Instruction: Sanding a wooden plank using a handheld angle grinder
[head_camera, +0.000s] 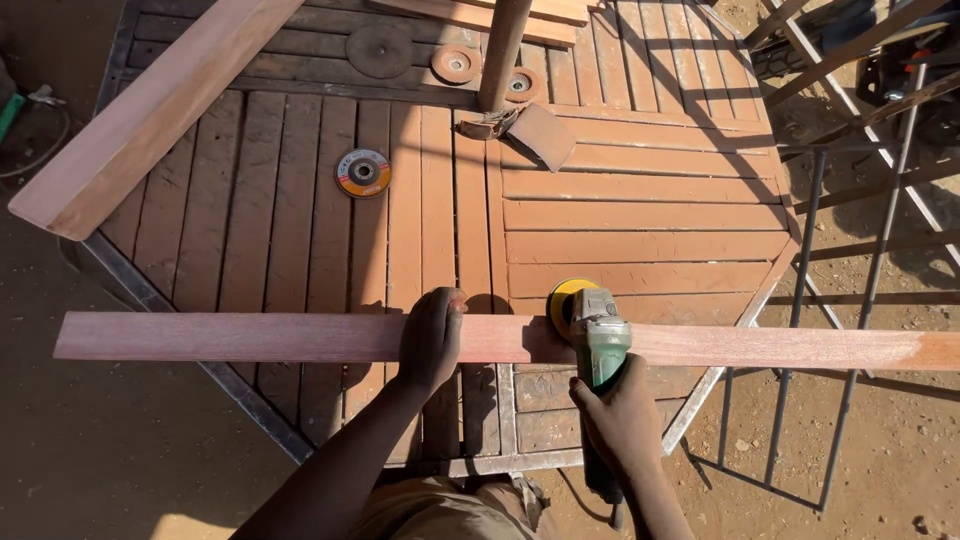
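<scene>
While L hand (432, 335) pins plank (250, 337), R hand (622, 420) holds grinder (596, 335).

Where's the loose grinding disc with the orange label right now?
In the head view, the disc lies flat on the slatted table, upper left of the left hand, beyond the plank.

Your table (640, 215) is an octagonal slatted wood top in a metal frame, coated in red dust, standing on bare dirt (120, 450). A long plank (250, 337) lies flat across its near edge, both ends overhanging. A flap disc (363, 172) sits left of centre. Three worn discs (455, 64) lie near the far edge, beside a post (502, 50) that rises from the middle. Sandpaper (530, 132) lies at the post's base. A thick beam (150, 115) crosses the far-left corner, one end overhanging. More boards (480, 15) lie along the far edge.
</scene>
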